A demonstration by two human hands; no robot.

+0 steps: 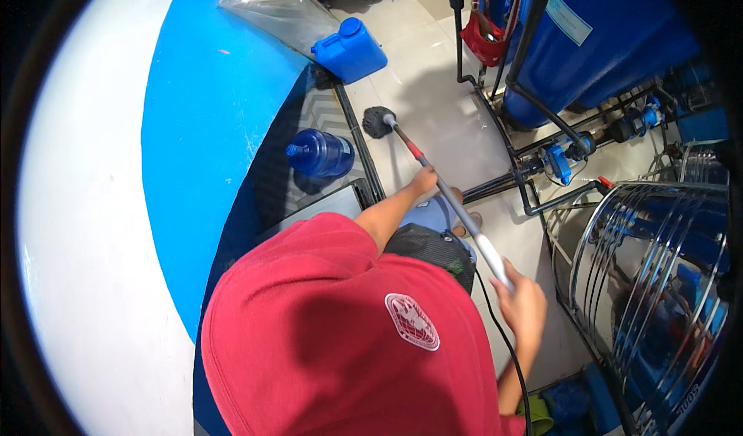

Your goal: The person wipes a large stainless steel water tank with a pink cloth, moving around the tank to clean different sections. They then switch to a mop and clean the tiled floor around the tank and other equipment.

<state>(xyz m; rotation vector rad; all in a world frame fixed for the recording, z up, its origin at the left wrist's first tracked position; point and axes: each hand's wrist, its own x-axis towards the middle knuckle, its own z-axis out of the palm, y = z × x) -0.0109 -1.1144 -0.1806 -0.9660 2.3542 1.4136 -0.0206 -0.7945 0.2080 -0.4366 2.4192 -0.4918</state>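
A mop (457, 204) with a grey, red and white pole slants across the view in front of me. Lower on the pole, my left hand (423, 181) is wrapped round it, near the red section. My right hand (523, 300) grips the white top end, close to my right side. At the far end, the dark grey shaggy mop head (378, 122) rests on the pale tiles, beside a dark raised edge. Left of the pole stands a blue water jug (320, 154). Beyond the mop head is a blue jerrycan (350, 51).
Tall blue tanks (596, 41) rise at the far right, with black pipes (495, 184) running low across the floor. A shiny steel tank (658, 281) stands at the right. A large white and blue curved surface (201, 126) fills the left. Clear plastic sheeting (286, 14) lies behind.
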